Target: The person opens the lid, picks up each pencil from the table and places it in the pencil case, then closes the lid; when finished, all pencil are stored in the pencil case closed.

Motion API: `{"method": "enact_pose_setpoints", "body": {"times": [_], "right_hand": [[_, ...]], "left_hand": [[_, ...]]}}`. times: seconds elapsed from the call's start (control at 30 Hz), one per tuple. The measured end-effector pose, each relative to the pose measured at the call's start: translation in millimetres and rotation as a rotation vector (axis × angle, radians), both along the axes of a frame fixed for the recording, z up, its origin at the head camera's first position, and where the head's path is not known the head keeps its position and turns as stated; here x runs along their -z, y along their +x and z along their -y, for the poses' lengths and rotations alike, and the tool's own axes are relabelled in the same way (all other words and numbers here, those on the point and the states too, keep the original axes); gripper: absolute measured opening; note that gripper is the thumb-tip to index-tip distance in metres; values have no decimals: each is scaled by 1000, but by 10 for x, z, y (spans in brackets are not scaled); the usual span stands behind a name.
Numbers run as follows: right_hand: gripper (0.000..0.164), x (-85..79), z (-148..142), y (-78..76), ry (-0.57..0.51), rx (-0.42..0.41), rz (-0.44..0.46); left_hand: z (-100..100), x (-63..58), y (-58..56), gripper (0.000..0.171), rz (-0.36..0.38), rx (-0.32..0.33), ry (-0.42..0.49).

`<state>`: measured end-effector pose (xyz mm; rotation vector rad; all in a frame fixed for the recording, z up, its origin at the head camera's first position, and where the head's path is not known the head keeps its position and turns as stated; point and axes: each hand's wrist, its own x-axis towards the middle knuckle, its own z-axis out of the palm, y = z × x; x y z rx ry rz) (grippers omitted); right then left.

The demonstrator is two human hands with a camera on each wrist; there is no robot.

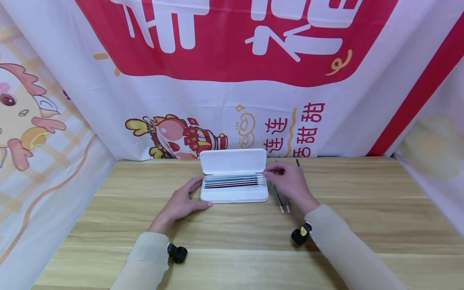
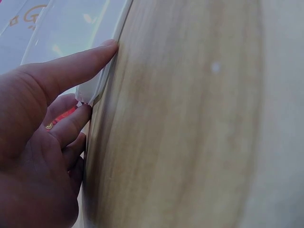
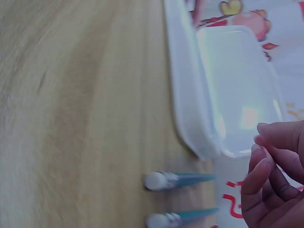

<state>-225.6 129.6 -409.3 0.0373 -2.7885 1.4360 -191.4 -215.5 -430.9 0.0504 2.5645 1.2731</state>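
Observation:
A white pencil case [image 1: 234, 196] lies on the table with its lid [image 1: 233, 161] raised at the back. Several striped pencils [image 1: 232, 182] lie side by side inside, white erasers toward the right. My left hand [image 1: 183, 203] grips the case's left end, thumb [image 2: 90, 64] along the front edge and fingers behind the corner. At the right end, my right hand [image 1: 288, 181] hovers by the hinge corner, its fingertips bunched against the thumb. Nothing shows between them. Two pencils [image 3: 190, 179] rest on the table beside the case, partly hidden under that hand in the head view.
The wooden table [image 1: 232, 241] ends at the back against a white and red printed cloth [image 1: 232, 96]. More printed cloth [image 1: 47, 169] hangs on the left side. Small black cameras [image 1: 177, 253] sit on both wrists.

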Motion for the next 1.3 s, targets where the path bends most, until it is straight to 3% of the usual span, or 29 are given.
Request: {"method": "enact_pose_setpoints", "body": {"times": [0.23, 0.4, 0.77, 1.13, 1.3], "right_hand": [[28, -205, -324, 214, -121, 55, 78], [39, -230, -521, 389, -116, 87, 101], [43, -73, -832, 640, -204, 130, 144], [49, 147, -1038, 736, -175, 192, 250], [45, 205, -1082, 725, -111, 175, 247]], "left_hand": [[-12, -14, -1, 90, 3, -3, 4], [-18, -11, 8, 89, 9, -9, 6], [-17, -13, 10, 89, 8, -7, -3], [-13, -2, 0, 89, 6, -7, -8], [-5, 2, 3, 89, 3, -7, 0]]}}
